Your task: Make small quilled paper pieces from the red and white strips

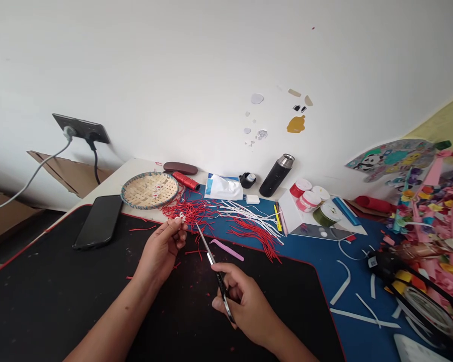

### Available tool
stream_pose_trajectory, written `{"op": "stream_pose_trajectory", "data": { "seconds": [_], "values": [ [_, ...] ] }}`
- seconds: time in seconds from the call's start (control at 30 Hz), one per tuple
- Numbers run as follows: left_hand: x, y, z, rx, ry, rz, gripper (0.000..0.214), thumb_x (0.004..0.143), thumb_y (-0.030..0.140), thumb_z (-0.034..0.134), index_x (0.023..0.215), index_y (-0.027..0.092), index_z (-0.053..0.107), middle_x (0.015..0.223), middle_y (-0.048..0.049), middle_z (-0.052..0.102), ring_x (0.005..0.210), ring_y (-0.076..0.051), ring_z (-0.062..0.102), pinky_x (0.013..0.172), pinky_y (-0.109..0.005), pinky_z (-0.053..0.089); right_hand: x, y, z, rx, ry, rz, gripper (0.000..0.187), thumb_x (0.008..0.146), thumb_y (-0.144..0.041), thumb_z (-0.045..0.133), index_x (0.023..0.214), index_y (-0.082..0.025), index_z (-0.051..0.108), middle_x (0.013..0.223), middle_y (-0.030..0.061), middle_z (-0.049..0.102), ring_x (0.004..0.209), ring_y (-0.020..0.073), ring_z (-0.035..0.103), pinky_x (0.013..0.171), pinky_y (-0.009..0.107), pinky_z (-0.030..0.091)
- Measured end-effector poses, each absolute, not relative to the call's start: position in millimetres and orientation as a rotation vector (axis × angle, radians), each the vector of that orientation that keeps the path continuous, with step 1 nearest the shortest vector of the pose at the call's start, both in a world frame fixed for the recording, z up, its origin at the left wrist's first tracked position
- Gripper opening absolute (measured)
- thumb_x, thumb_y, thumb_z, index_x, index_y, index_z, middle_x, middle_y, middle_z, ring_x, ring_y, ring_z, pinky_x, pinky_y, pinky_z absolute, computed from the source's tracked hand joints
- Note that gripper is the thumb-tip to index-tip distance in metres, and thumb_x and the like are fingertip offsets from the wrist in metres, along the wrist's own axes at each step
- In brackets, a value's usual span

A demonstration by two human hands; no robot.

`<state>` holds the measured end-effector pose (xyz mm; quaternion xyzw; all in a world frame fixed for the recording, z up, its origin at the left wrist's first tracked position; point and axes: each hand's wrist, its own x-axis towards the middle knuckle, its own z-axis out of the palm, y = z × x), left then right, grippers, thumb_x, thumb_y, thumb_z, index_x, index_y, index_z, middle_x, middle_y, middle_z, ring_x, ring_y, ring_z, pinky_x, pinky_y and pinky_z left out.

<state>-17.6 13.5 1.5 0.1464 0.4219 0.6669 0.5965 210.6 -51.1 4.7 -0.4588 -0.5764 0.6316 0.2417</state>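
Note:
My left hand (161,249) is raised over the black mat (53,291), its fingertips pinched on a small white piece (181,217) by the pile of red strips (189,210). My right hand (245,301) grips a pair of scissors (211,261) by the handles, the blades pointing up-left toward the left fingertips. White strips (245,211) and more red strips (256,234) lie spread on the blue mat (324,251) behind. A pink tool (226,250) lies just past the scissors.
A black phone (99,221), a woven basket (150,189), a red thread spool (186,181), tissues (224,187), a black bottle (277,175), tape rolls (311,198) and a glue gun (392,269) surround the mats. Colourful paper scraps (434,211) crowd the right side.

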Motion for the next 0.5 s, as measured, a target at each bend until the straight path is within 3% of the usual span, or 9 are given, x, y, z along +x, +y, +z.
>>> {"op": "stream_pose_trajectory", "data": {
  "seconds": [0.17,0.5],
  "values": [
    [-16,13,1,0.335,1.020,1.513,0.038,0.062,0.037,0.096,0.079,0.014,0.071,0.072,0.0002,0.068,0.058,-0.009,0.053,0.046,-0.019,0.036,211,-47,12,-1.279,-1.816,1.528,0.062,0.080,-0.016,0.078,0.138,-0.031,0.063,0.074,-0.0085,0.048,0.062,0.0094,0.043,0.060,0.023,0.035],
    [-14,12,-3,0.459,1.125,1.468,0.040,0.061,0.044,0.096,0.069,0.016,0.068,0.065,0.0001,0.063,0.054,-0.010,0.049,0.047,-0.020,0.035,209,-40,16,-1.298,-1.985,1.362,0.063,0.083,-0.022,0.078,0.142,-0.033,0.060,0.078,-0.0079,0.054,0.065,0.0112,0.048,0.065,0.024,0.039]
  ]
}}
